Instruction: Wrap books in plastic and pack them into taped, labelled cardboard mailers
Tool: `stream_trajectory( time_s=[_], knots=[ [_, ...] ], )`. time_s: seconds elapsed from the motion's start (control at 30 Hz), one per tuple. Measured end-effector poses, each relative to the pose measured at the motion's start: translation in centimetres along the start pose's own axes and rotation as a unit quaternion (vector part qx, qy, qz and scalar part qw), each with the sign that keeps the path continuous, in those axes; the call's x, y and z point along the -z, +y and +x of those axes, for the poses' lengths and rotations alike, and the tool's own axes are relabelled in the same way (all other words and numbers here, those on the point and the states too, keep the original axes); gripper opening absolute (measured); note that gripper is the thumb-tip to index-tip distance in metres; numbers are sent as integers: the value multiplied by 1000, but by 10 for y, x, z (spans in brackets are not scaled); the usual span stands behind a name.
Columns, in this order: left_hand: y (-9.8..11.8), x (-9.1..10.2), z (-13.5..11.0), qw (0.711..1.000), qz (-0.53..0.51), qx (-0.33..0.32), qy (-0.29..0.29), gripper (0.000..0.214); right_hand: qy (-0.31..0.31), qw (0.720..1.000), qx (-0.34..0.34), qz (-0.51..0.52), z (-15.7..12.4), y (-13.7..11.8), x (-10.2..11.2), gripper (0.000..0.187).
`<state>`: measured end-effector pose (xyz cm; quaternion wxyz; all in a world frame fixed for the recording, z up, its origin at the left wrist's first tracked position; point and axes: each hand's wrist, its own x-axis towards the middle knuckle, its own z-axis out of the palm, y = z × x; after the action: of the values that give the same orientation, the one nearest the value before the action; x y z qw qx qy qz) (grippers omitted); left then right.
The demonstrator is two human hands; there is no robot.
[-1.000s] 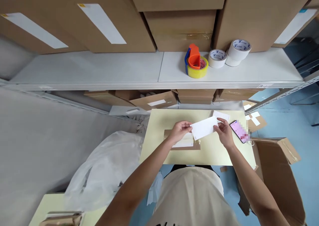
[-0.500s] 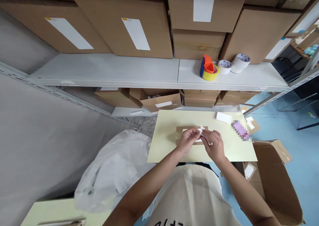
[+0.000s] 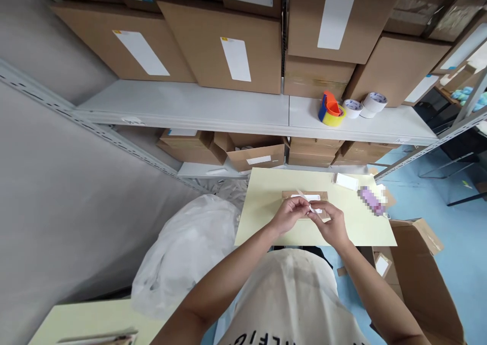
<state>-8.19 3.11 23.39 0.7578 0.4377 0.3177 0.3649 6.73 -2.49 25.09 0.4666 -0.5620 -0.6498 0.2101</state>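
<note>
My left hand (image 3: 288, 216) and my right hand (image 3: 333, 224) meet over the table, fingertips pinched together on a small white paper slip (image 3: 301, 195). The slip's narrow end sticks up between the fingers; the rest is hidden by them. Beneath the hands a small flat cardboard box (image 3: 324, 196) lies on the pale yellow table (image 3: 258, 203). A white label (image 3: 312, 197) shows on its top, partly covered by my fingers.
On the table's right lie a white card stack (image 3: 346, 181) and a blurred purple thing (image 3: 372, 200). An open carton (image 3: 422, 279) stands right, a white plastic bag (image 3: 186, 248) left. The shelf (image 3: 236, 106) holds a tape dispenser (image 3: 331, 109), white tape rolls (image 3: 375, 102) and cartons.
The view has shifted, so the shelf and table appear further right. My hands still pinch the slip, which has turned so its upright end now points up and left.
</note>
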Motion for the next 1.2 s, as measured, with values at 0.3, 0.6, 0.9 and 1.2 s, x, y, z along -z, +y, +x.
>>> stream_trajectory(
  time_s=[0.3, 0.6, 0.9, 1.2],
  knots=[
    [6, 1, -14, 999, 15, -28, 35, 41, -41, 992, -44, 115, 9, 0, -4, 16],
    [-1, -20, -3, 998, -30, 1, 61, 44, -75, 984, -34, 155, 20, 17, 18, 14],
    [-12, -51, 1, 992, 9, -27, 123, 40, -117, 983, -4, 145, 25, 40, 39, 13],
    [-14, -59, -9, 983, 61, -51, 165, 31, -122, 987, 88, 62, 23, 41, 45, 14]
  ],
)
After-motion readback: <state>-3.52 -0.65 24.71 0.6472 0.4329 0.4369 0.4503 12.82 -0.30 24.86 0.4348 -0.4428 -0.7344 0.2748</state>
